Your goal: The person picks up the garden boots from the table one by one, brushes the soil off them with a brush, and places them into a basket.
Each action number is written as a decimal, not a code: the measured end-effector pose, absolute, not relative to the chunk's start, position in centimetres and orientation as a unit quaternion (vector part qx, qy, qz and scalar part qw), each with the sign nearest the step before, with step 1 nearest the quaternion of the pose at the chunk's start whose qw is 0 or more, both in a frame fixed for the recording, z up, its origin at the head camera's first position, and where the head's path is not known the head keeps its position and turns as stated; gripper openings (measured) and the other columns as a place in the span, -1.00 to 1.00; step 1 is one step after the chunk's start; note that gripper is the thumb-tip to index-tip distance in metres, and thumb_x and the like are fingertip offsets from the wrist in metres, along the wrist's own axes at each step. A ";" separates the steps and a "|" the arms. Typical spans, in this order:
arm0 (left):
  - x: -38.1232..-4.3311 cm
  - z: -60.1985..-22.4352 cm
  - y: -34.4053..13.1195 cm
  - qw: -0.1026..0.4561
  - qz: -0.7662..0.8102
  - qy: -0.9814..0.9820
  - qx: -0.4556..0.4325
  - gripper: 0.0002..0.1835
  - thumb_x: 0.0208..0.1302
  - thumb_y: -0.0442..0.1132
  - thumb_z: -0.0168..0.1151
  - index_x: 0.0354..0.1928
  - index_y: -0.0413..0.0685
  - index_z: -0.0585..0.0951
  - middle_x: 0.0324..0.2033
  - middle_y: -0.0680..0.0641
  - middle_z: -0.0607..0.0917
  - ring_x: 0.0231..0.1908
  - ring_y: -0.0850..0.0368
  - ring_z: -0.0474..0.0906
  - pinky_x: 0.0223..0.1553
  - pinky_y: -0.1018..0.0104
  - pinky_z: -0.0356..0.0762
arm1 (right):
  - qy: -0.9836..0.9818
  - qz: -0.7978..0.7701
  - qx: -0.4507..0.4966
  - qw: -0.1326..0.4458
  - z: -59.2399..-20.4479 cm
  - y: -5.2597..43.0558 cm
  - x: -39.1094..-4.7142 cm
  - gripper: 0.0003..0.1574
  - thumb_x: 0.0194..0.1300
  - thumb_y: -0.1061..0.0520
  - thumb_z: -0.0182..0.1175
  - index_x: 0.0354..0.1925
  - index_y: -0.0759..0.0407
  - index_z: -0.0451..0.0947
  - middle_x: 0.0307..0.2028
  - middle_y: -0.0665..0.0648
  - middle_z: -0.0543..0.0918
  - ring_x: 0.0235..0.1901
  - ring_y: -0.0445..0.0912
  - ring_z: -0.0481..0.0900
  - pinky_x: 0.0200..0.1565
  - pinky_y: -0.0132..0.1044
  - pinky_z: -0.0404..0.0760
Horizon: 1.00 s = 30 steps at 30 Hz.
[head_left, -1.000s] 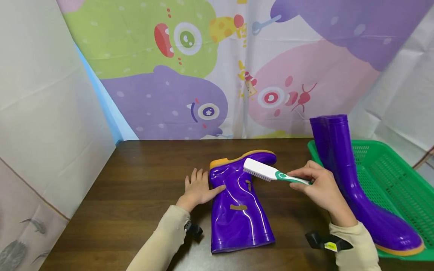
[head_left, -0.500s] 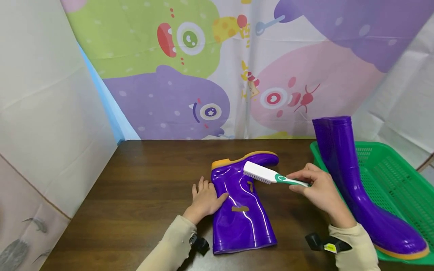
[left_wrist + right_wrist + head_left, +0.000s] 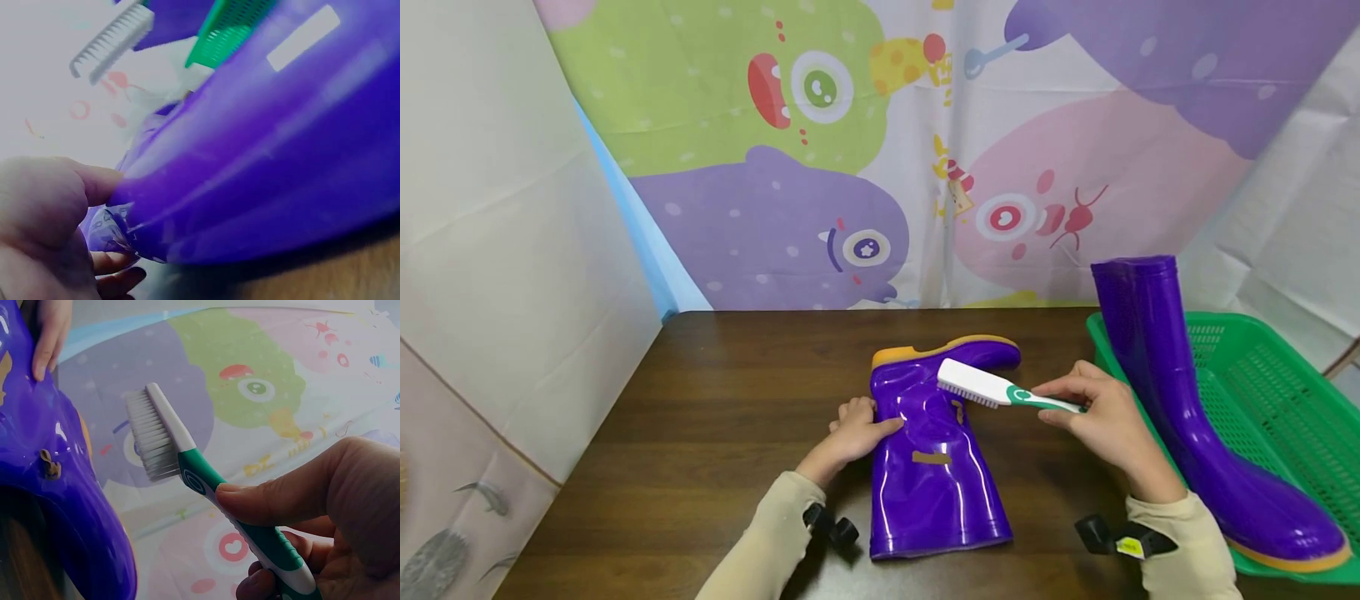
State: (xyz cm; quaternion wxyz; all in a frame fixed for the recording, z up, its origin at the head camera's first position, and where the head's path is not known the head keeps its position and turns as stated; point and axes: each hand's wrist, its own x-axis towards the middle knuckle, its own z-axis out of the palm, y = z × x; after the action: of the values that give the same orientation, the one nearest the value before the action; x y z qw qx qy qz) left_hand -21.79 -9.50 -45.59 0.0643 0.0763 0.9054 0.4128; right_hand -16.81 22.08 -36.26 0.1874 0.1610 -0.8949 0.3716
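A glossy purple rubber boot (image 3: pixel 932 467) with a yellow sole lies on its side on the dark wooden table (image 3: pixel 722 400). Brown dirt marks (image 3: pixel 931 457) show on its shaft. My left hand (image 3: pixel 865 423) grips the boot's left edge, thumb on top and fingers curled underneath, as the left wrist view shows (image 3: pixel 94 206). My right hand (image 3: pixel 1071 402) holds the green handle of a white brush (image 3: pixel 973 382). Its bristles point down just above the boot's ankle. In the right wrist view the brush (image 3: pixel 156 434) hangs clear of the boot (image 3: pixel 56 487).
A second purple boot (image 3: pixel 1157 375) stands upright in a green plastic basket (image 3: pixel 1270 392) at the table's right edge. A cartoon monster curtain (image 3: pixel 880 167) hangs behind the table, and white sheets close off both sides.
My left hand's fingers, flat on the table beside the boot before, have curled round its edge. The brush has stayed almost still over the ankle.
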 end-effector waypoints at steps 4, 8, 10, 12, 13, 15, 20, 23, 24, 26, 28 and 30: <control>-22.0 -45.5 -9.7 0.073 0.501 0.859 0.074 -0.66 0.26 -0.14 0.30 -0.19 -0.31 0.49 -0.29 -0.14 0.53 -0.14 -0.11 0.43 -0.04 -0.01 0.34 | -0.895 0.371 0.160 0.188 -36.2 22.2 -16.8 -0.70 -0.12 0.40 0.52 -0.32 0.19 0.78 -0.54 -0.03 0.39 -0.50 -0.21 0.35 -0.48 -0.35 0.35; -22.2 -45.8 -9.8 0.101 0.606 0.786 0.070 -0.73 0.24 -0.37 0.29 -0.18 -0.38 0.41 -0.36 -0.12 0.54 -0.35 0.10 0.50 -0.27 0.33 0.47 | -0.897 0.368 0.160 0.186 -36.0 22.3 -16.6 -0.69 -0.11 0.41 0.51 -0.32 0.19 0.78 -0.54 -0.02 0.39 -0.50 -0.20 0.35 -0.48 -0.35 0.35; -22.5 -46.0 -9.9 0.120 0.652 0.745 0.067 -0.74 0.25 -0.44 0.25 -0.15 -0.39 0.38 -0.37 -0.10 0.55 -0.41 0.19 0.50 -0.33 0.42 0.47 | -0.897 0.367 0.160 0.185 -36.0 22.3 -16.6 -0.69 -0.11 0.41 0.51 -0.31 0.18 0.78 -0.54 -0.02 0.39 -0.50 -0.19 0.35 -0.49 -0.35 0.35; -22.7 -46.2 -10.0 0.142 0.692 0.705 0.063 -0.75 0.27 -0.48 0.20 -0.10 -0.38 0.36 -0.36 -0.07 0.57 -0.42 0.24 0.54 -0.34 0.44 0.52 | -0.897 0.368 0.159 0.184 -35.9 22.3 -16.6 -0.70 -0.10 0.40 0.51 -0.31 0.18 0.78 -0.54 -0.01 0.39 -0.50 -0.18 0.35 -0.48 -0.35 0.35; -22.8 -46.3 -10.0 0.153 0.710 0.685 0.057 -0.75 0.28 -0.49 0.19 -0.09 -0.38 0.35 -0.36 -0.05 0.59 -0.42 0.25 0.56 -0.34 0.44 0.55 | -0.897 0.368 0.159 0.185 -35.9 22.4 -16.6 -0.70 -0.10 0.40 0.51 -0.31 0.18 0.78 -0.54 -0.01 0.39 -0.50 -0.18 0.35 -0.48 -0.35 0.35; -23.0 -46.5 -10.2 0.168 0.738 0.652 0.050 -0.76 0.30 -0.52 0.16 -0.06 -0.40 0.37 -0.37 -0.03 0.63 -0.42 0.24 0.62 -0.32 0.39 0.62 | -0.897 0.368 0.158 0.185 -35.9 22.4 -16.6 -0.70 -0.10 0.40 0.51 -0.31 0.17 0.78 -0.54 -0.01 0.38 -0.50 -0.17 0.34 -0.48 -0.35 0.34; -23.4 -47.0 -10.6 0.181 0.767 0.616 0.026 -0.77 0.29 -0.55 0.16 -0.04 -0.46 0.46 -0.41 0.03 0.68 -0.43 0.23 0.67 -0.35 0.35 0.67 | -0.897 0.368 0.157 0.186 -36.0 22.4 -16.6 -0.70 -0.10 0.39 0.52 -0.32 0.16 0.79 -0.54 -0.02 0.39 -0.49 -0.19 0.33 -0.47 -0.34 0.34; -23.7 -47.4 -10.6 0.175 0.783 0.596 0.008 -0.79 0.28 -0.56 0.16 -0.05 -0.43 0.50 -0.43 0.03 0.69 -0.45 0.22 0.67 -0.39 0.35 0.67 | -0.894 0.372 0.161 0.190 -36.1 22.4 -16.6 -0.69 -0.11 0.41 0.52 -0.32 0.16 0.79 -0.54 -0.03 0.39 -0.50 -0.20 0.33 -0.48 -0.35 0.34; -23.7 -47.5 -10.6 0.170 0.790 0.589 0.002 -0.80 0.28 -0.56 0.16 -0.06 -0.41 0.51 -0.44 0.03 0.69 -0.46 0.22 0.67 -0.41 0.36 0.67 | -0.892 0.374 0.163 0.193 -36.2 22.3 -16.6 -0.68 -0.12 0.41 0.52 -0.33 0.16 0.79 -0.54 -0.03 0.39 -0.50 -0.20 0.33 -0.49 -0.35 0.34; -23.7 -47.5 -10.5 0.156 0.806 0.571 -0.016 -0.84 0.27 -0.57 0.16 -0.12 -0.34 0.55 -0.47 0.02 0.69 -0.49 0.22 0.67 -0.44 0.37 0.66 | -0.888 0.377 0.171 0.199 -36.3 22.2 -16.7 -0.67 -0.14 0.42 0.52 -0.33 0.16 0.79 -0.55 -0.04 0.39 -0.51 -0.21 0.33 -0.50 -0.36 0.35; -23.6 -47.2 -10.2 0.142 0.822 0.551 -0.031 -0.86 0.27 -0.58 0.16 -0.20 -0.27 0.59 -0.49 0.02 0.69 -0.51 0.23 0.67 -0.47 0.39 0.65 | -0.884 0.381 0.179 0.204 -36.4 22.1 -16.8 -0.66 -0.15 0.44 0.52 -0.34 0.17 0.79 -0.55 -0.04 0.38 -0.52 -0.22 0.34 -0.50 -0.37 0.35; -23.5 -46.8 -9.9 0.132 0.835 0.534 -0.039 -0.83 0.28 -0.58 0.14 -0.26 -0.20 0.61 -0.49 0.02 0.69 -0.51 0.23 0.67 -0.47 0.40 0.65 | -0.881 0.384 0.185 0.207 -36.5 22.0 -16.9 -0.66 -0.15 0.44 0.52 -0.34 0.17 0.79 -0.55 -0.04 0.38 -0.52 -0.22 0.34 -0.51 -0.37 0.35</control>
State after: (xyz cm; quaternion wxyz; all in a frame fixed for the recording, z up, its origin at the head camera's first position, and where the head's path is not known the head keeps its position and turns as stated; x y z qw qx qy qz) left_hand -23.52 -9.95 -46.76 0.1319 -0.0393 0.5335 0.8345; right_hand -16.88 22.02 -36.49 0.2071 0.1848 -0.8806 0.3841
